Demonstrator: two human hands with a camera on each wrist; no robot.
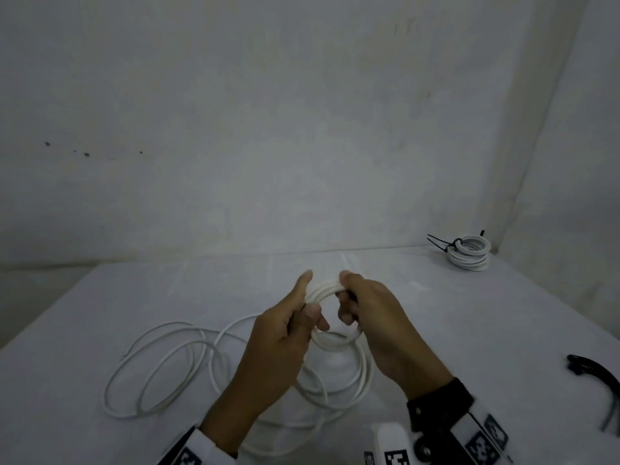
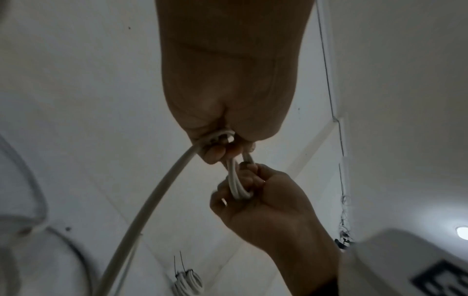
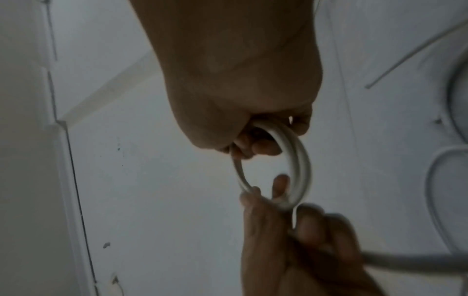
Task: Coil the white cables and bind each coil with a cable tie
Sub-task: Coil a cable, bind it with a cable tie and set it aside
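A small coil of white cable (image 1: 335, 342) is held up above the table's middle between both hands. My left hand (image 1: 295, 323) grips its left side, fingers curled round the strands and thumb pointing up. My right hand (image 1: 365, 307) grips the right side in a fist. In the left wrist view the left hand (image 2: 222, 148) and right hand (image 2: 255, 190) clamp the strands (image 2: 234, 180). The right wrist view shows the coil (image 3: 301, 166) as a ring between right hand (image 3: 263, 140) and left hand (image 3: 291, 230). The rest of the cable (image 1: 367, 372) lies in loose loops on the table.
The grey table (image 1: 469, 330) meets a wall at the back. Finished white coils bound with black ties (image 1: 469, 251) are stacked at the back right corner. A bunch of black cable ties (image 1: 597, 380) lies at the right edge.
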